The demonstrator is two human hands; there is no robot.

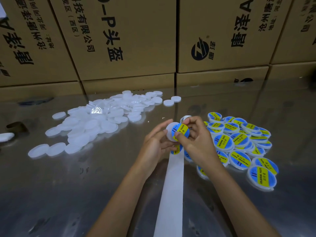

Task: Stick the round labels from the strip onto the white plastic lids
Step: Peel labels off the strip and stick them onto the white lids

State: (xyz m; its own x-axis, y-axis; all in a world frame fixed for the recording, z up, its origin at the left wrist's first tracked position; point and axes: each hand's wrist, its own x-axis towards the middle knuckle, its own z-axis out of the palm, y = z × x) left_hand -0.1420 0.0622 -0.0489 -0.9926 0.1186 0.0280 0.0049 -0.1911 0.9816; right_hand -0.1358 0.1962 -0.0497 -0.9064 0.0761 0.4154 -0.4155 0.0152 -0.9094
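The left hand (154, 144) holds a white lid (170, 133) up off the metal table (68, 194), its fingers curled behind and under the lid. The right hand (196, 139) pinches a round blue-and-yellow label (181, 132) between thumb and fingertips and lays it across the lid's face — the label sits toward the lid's right side, so a crescent of bare white shows on the left. Both hands meet over the middle of the table, the lid between them.

Beneath the hands runs the white backing strip (172, 194), stretching from the bottom edge up under the left palm; another label (177, 149) on it peeks out just below the held lid (partly hidden by the fingers).

To the left, well apart from the hands, lies a loose heap of plain white lids (95, 124), spilling toward the near left. Just beside the right hand, on its right, sits a pile of labelled lids (242, 144) — blue and yellow faces up, printed "SOLDERING PASTE". Some of them touch the right wrist and forearm.

Brown cardboard boxes (119, 40) with black printing stand stacked along the table's far edge.
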